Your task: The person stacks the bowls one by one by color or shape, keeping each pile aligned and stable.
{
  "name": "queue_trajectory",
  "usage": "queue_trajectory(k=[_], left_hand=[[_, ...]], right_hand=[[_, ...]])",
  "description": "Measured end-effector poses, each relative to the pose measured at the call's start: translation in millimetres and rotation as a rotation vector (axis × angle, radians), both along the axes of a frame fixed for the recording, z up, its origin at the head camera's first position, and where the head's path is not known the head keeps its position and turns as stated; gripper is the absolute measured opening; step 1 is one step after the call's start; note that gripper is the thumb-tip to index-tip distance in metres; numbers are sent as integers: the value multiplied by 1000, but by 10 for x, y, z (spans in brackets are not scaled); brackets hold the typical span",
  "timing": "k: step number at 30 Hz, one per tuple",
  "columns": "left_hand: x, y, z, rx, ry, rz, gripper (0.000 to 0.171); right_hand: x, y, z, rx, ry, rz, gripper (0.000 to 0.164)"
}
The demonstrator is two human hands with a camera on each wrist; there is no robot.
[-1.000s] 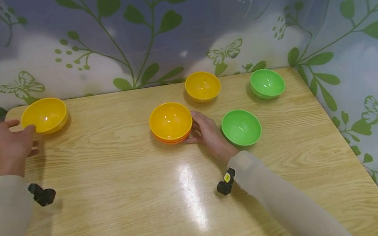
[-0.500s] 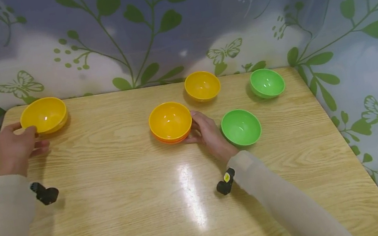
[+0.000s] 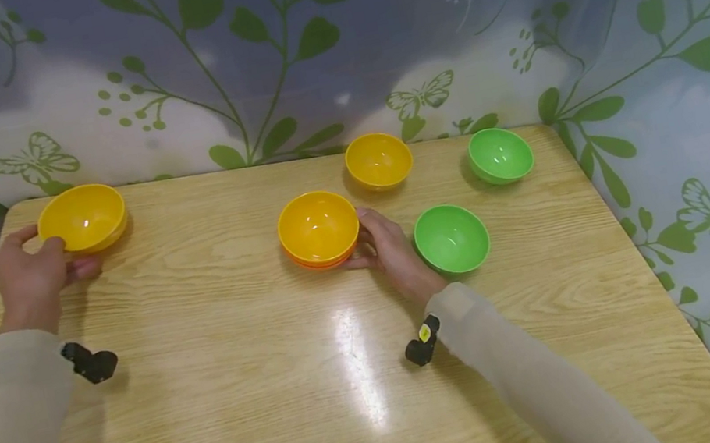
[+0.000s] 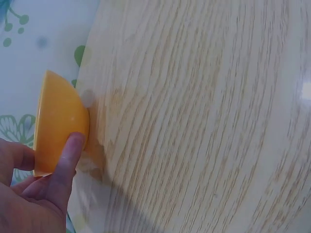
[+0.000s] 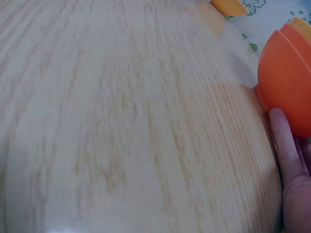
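Note:
At the table's far left corner stands a yellow bowl [image 3: 83, 219]. My left hand [image 3: 31, 278] grips its near left side, with some digits at the rim. In the left wrist view one finger [image 4: 72, 150] lies against the outside of that bowl, low near its base. A stack of bowls sits mid-table, a yellow bowl [image 3: 319, 226] on top and an orange bowl [image 5: 286, 73] below. My right hand [image 3: 396, 254] holds the stack at its right side, one digit along the orange wall in the right wrist view. Some right-hand fingers are hidden behind the bowls.
Another yellow bowl [image 3: 379, 161] stands behind the stack, near the back edge. Two green bowls are to the right: a nearer green bowl [image 3: 452, 239] close by my right wrist and a farther green bowl [image 3: 501, 155]. A patterned cloth [image 3: 268, 54] rises behind the wooden table [image 3: 230, 402].
My left hand has shifted slightly right, closing in on the yellow bowl, and its lower fingers now reach farther under the bowl's near side. The right hand and the stack stay put.

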State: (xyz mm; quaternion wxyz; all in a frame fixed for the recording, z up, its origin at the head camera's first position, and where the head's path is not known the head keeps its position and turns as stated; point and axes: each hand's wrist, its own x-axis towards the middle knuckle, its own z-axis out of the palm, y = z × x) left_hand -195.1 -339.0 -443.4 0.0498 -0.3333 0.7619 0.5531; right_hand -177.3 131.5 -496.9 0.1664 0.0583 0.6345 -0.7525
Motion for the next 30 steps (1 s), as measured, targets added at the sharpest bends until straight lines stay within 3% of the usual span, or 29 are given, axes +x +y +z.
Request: queue_trajectory(k=[4,15,23,30], left_hand=[[-14,-4,-2,21,5,17,67],[23,-21,31,-14,-39,-30,67],[6,8,45,33,-28,-34,67],[11,31,40,81,-15,-93,67]], right_hand=[[4,1,1,1,5,5,48],[-2,-7,-11,-1,7,1,48],[-1,-4,-10,-3,5,-1,49],[-1,-9,-10,-14,1,-12,48]])
